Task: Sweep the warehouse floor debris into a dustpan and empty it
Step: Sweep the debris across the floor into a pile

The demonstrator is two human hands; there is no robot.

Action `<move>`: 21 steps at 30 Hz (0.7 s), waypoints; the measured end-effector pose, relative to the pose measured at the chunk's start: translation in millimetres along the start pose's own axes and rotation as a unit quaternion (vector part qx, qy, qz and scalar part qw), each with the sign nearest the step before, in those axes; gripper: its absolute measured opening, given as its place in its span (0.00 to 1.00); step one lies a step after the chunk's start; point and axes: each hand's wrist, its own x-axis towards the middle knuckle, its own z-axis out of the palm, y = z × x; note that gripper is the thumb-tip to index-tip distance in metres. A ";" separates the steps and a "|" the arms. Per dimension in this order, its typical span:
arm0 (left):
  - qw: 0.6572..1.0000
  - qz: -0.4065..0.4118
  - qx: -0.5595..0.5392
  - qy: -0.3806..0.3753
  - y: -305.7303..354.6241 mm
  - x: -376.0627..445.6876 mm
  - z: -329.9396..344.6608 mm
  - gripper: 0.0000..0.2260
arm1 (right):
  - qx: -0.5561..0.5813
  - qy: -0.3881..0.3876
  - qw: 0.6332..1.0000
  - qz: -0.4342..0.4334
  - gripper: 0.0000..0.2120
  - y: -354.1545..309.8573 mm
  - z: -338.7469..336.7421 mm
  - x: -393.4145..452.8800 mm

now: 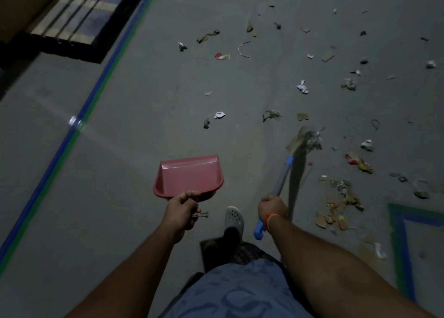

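My left hand (181, 210) grips the handle of a red dustpan (189, 174), held above the grey floor with nothing in its tray. My right hand (272, 207) holds the grey and blue handle of a broom (283, 176). The blurred straw bristles (304, 141) meet the floor ahead of it, among scraps. Debris (341, 207) lies scattered over the floor to the right and ahead: cardboard bits, crumpled paper (302, 87), wrappers (358, 162) and a red and yellow packet (221, 56).
A blue and green floor line (79, 123) runs diagonally on the left. A dark pallet with boxes (79, 19) stands at the top left. A taped rectangle (406, 224) marks the floor at the right. My foot in a white clog (234, 218) is between my hands.
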 end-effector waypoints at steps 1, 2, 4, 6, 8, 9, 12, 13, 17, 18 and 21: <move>1.000 0.000 0.002 -0.002 6.2 4.5 3.2 0.11 | -0.003 -0.001 1.000 -0.003 0.12 -2.6 -2.0 2.5; 1.000 0.001 0.004 -0.005 13.4 8.6 6.8 0.11 | -0.006 -0.001 1.000 -0.009 0.13 -4.7 -2.6 6.6; 1.000 0.004 0.007 -0.009 28.4 18.1 13.7 0.11 | -0.029 -0.014 0.999 -0.037 0.14 -12.2 -4.8 12.3; 1.000 0.008 0.010 -0.009 44.6 29.1 20.2 0.11 | -0.059 -0.042 0.994 -0.077 0.14 -24.3 -4.3 18.8; 1.000 0.013 0.008 -0.005 60.2 40.5 25.0 0.11 | -0.087 -0.086 0.987 -0.108 0.15 -42.5 -2.3 24.0; 1.000 0.015 0.006 -0.002 67.6 46.5 26.7 0.11 | -0.101 -0.111 0.981 -0.122 0.16 -52.6 0.2 28.1; 1.000 0.023 -0.009 0.007 87.1 61.8 29.8 0.11 | -0.188 -0.183 0.947 -0.185 0.16 -89.6 8.3 39.3; 0.999 0.026 -0.015 0.010 92.8 65.9 31.1 0.11 | -0.216 -0.201 0.933 -0.205 0.17 -102.5 11.3 42.0; 0.999 0.027 -0.033 0.017 111.7 78.9 35.5 0.12 | -0.240 -0.243 0.912 -0.228 0.18 -145.5 24.5 48.1; 0.999 0.026 -0.035 0.017 116.4 83.2 35.9 0.11 | -0.234 -0.245 0.915 -0.219 0.18 -152.2 28.1 50.3; 0.999 0.022 -0.034 0.015 132.5 98.1 37.1 0.12 | -0.186 -0.219 0.941 -0.179 0.17 -161.5 32.7 63.6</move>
